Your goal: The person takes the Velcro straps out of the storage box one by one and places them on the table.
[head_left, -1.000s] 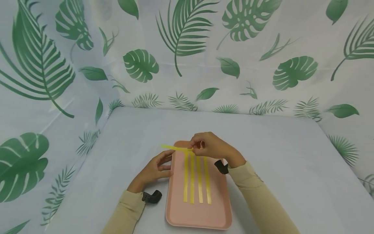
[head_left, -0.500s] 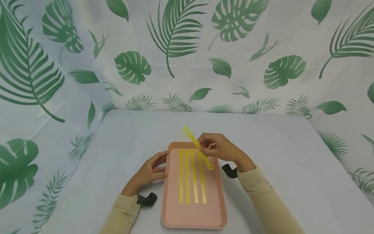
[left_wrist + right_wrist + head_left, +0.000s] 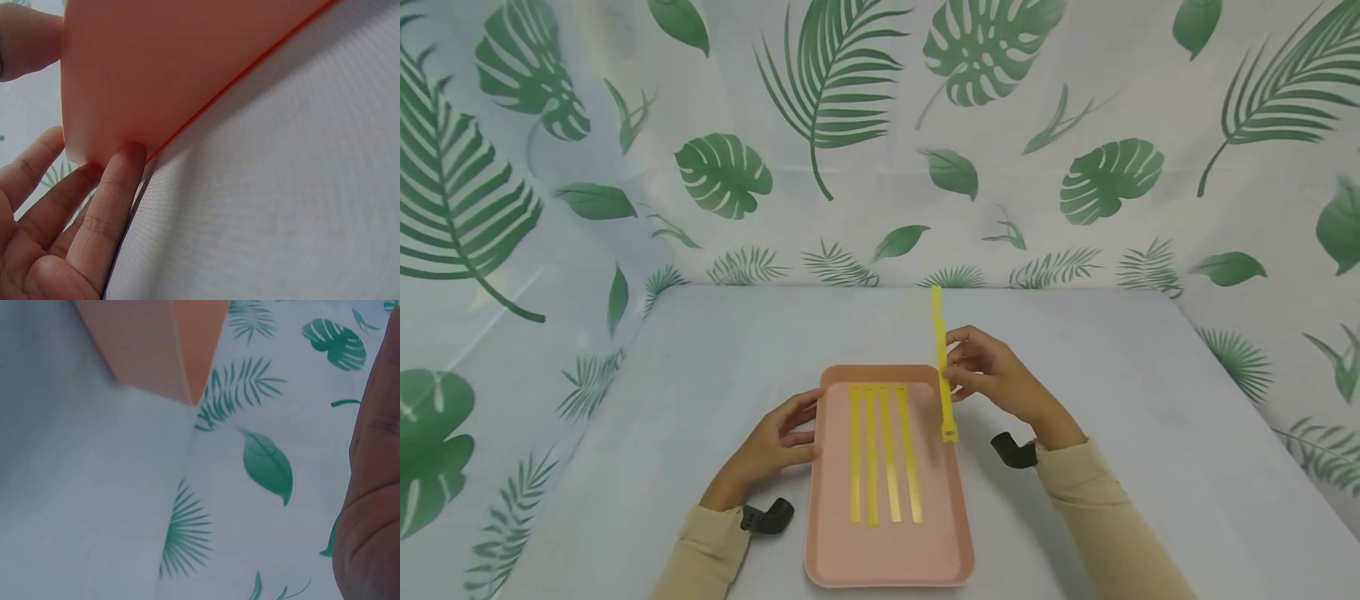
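My right hand [image 3: 1000, 379] pinches a yellow cable strap [image 3: 946, 400] near its middle. It stands nearly upright over the right rim of a pink tray [image 3: 887, 562], slotted head downward. Inside the tray, several more yellow straps [image 3: 872, 458] lie side by side, their slotted heads at the far end. My left hand [image 3: 767, 446] rests at the tray's left side. Its fingertips [image 3: 128, 159] touch the outer wall in the left wrist view. From the right wrist, only part of my palm [image 3: 375, 494] and a tray corner [image 3: 147, 350] show; the held strap is out of that view.
A pale cloth covers the table [image 3: 737, 333] around the tray. Behind and beside it hangs a white curtain [image 3: 865, 200] printed with green leaves. Black wrist-worn pieces [image 3: 769, 517] stick out from both cuffs.
My right hand has lifted one strap from the tray's far end and carried it right, turning it from level to upright. The left hand stays at the tray's side.
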`<state>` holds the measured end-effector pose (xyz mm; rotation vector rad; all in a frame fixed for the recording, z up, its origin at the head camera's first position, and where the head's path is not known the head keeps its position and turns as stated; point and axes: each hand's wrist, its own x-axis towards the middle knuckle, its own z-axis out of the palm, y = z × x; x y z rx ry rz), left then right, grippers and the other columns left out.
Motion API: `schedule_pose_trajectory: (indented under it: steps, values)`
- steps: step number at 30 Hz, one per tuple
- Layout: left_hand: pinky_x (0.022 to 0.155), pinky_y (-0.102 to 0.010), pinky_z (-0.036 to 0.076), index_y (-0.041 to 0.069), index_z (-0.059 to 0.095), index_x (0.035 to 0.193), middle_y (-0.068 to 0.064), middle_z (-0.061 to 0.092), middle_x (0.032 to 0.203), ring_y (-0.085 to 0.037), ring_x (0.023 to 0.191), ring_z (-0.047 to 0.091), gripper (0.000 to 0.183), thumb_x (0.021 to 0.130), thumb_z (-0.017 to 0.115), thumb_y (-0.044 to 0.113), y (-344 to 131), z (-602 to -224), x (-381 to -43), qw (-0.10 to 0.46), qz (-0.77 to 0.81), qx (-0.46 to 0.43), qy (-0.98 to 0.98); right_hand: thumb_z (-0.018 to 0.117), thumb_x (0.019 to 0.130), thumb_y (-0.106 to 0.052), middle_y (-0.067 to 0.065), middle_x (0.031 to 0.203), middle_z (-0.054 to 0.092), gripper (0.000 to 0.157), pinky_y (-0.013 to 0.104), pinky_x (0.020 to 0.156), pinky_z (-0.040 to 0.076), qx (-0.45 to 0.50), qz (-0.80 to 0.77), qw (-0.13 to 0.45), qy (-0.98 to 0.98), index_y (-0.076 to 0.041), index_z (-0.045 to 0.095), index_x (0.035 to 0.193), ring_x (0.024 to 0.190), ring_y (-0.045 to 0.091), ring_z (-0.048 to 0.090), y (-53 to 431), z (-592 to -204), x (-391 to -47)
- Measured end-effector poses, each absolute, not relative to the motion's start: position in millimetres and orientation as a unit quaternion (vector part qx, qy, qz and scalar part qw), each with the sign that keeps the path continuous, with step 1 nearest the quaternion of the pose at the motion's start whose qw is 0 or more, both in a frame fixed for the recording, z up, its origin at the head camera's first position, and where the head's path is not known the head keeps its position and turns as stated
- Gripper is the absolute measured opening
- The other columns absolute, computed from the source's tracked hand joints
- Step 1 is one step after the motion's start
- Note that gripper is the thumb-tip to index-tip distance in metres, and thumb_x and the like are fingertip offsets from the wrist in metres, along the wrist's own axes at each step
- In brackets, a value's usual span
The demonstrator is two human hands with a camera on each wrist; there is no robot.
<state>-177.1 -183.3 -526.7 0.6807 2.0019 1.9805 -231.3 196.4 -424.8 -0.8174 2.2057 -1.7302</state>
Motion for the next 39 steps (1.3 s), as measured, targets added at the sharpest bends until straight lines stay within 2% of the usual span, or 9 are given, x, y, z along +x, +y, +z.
schedule_pose_trajectory:
  steps: [7,16,29,39]
  values:
    - [0.106,-0.029,0.058,-0.015,0.032,0.161,-0.042,0.034,0.163,-0.063,0.147,0.037,0.084,0.093,0.079,-0.004,-183,-526,-176,0.121,0.676,0.239,0.687,0.062,0.105,0.006,0.001,0.099,0.068,0.036,0.034,0.077,0.068,-0.204,-0.616,0.128,0.75,0.012,0.047,0.138,0.087,0.014,0.07,215,-431,-232]
    - [0.107,-0.03,0.058,-0.016,0.032,0.161,-0.042,0.035,0.162,-0.064,0.147,0.036,0.084,0.094,0.08,0.0,-184,-527,-176,0.115,0.672,0.245,0.689,0.062,0.105,0.002,0.011,0.101,0.066,0.042,0.035,0.081,0.068,-0.143,-0.611,0.172,0.76,0.014,0.044,0.14,0.086,0.018,0.074,232,-445,-235]
    - [0.105,-0.029,0.058,-0.016,0.032,0.161,-0.041,0.034,0.163,-0.062,0.147,0.037,0.084,0.093,0.08,-0.002,-183,-527,-176,0.121,0.676,0.238,0.687,0.063,0.103,0.007,0.008,0.096,0.064,0.041,0.029,0.075,0.066,-0.072,-0.589,0.243,0.767,0.013,0.045,0.14,0.08,0.016,0.071,238,-471,-246]
    - [0.106,-0.029,0.058,-0.015,0.032,0.162,-0.04,0.033,0.164,-0.061,0.148,0.037,0.086,0.093,0.081,-0.001,-183,-525,-176,0.128,0.68,0.233,0.683,0.066,0.102,0.007,0.008,0.091,0.065,0.037,0.026,0.069,0.064,-0.016,-0.53,0.232,0.815,0.012,0.05,0.135,0.075,0.014,0.068,227,-473,-248]
